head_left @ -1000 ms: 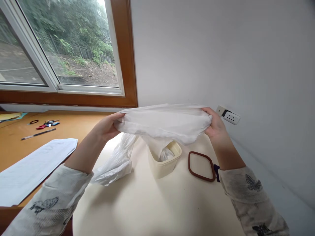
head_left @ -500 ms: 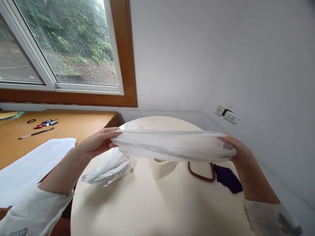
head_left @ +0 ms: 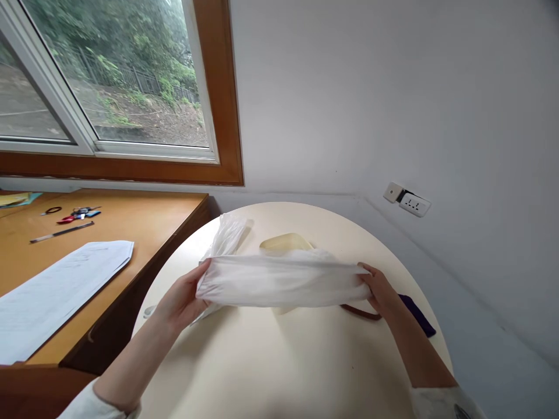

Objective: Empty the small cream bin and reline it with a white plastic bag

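A white plastic bag [head_left: 283, 283] is stretched flat and wide between my two hands, above the round table. Closed on its left end is my left hand [head_left: 186, 297], thumb on top. My right hand [head_left: 378, 288] pinches the opposite end. Behind the bag, partly covered by it, stands a cream-coloured bin [head_left: 286, 241]; only its rim and a bit of its inside show. Another crumpled white plastic bag [head_left: 231, 233] lies at the left, running behind my left hand. Under the right end, part of a brown frame [head_left: 360, 313] shows on the table.
The round cream table [head_left: 283, 361] stands against the wall. A dark purple cloth [head_left: 417, 314] lies near its right edge. On the wooden desk [head_left: 152, 221] at left are papers [head_left: 74, 291], a pen [head_left: 61, 233] and keys [head_left: 81, 214]. A wall socket [head_left: 414, 203] is at right.
Both hands have come lower and closer together, bringing the stretched bag down with them. The bin's rim now shows above the bag, and the brown frame is more covered.
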Available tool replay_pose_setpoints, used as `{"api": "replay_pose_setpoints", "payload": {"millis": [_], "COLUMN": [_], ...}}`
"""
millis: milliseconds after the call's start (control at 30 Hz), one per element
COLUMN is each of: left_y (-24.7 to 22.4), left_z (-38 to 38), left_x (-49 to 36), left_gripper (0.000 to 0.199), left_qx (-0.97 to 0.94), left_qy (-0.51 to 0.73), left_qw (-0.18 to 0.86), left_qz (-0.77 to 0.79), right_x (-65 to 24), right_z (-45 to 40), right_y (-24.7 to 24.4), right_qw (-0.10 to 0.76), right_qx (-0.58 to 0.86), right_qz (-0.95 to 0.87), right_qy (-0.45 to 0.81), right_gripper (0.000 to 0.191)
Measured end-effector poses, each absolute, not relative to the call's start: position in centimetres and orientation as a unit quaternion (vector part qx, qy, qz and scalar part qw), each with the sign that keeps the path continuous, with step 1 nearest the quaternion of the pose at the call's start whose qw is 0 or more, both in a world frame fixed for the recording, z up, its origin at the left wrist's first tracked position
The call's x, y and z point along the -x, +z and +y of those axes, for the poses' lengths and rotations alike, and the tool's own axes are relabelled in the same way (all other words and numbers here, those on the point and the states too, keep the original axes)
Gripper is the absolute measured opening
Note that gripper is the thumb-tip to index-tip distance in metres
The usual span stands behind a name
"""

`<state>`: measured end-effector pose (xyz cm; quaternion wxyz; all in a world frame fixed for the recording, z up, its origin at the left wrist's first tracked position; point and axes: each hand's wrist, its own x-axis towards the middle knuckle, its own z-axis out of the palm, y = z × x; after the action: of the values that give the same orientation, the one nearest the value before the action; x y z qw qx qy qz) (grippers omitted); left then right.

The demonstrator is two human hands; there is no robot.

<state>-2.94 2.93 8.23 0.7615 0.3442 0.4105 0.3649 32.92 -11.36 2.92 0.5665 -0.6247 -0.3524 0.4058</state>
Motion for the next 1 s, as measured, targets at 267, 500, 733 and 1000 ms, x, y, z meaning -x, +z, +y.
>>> {"api": "replay_pose_setpoints", "payload": {"millis": [267, 500, 733, 1000], "left_y": [8.0, 11.4, 11.6, 11.8], "left_z": [4.1, 3.2, 2.3, 3.8], "left_x": [2.1, 1.9, -1.6, -2.2], "left_gripper": [0.039, 0.063, 0.045, 0.02], "left_qx": [-0.54, -0.694, -0.797, -0.79], "left_qy": [0.21, 0.251, 0.207, 0.24], "left_qw": [0.652, 0.541, 0.417, 0.445], "left_qz": [0.49, 0.404, 0.385, 0.346], "right_x": [-33.7, -32.4, -29.4, -31.2], "right_z": [-9.1, -10.2, -8.4, -7.6], "right_y": [3.8, 8.7, 9.8, 10.2], "right_qw": [0.452, 0.412, 0.345, 0.361], "right_qx": [0.705, 0.584, 0.622, 0.573], "right_qz": [-0.422, -0.617, -0.629, -0.606], "right_qy": [0.346, 0.331, 0.315, 0.418], "right_gripper": [0.05, 0.097, 0.045, 0.022]}}
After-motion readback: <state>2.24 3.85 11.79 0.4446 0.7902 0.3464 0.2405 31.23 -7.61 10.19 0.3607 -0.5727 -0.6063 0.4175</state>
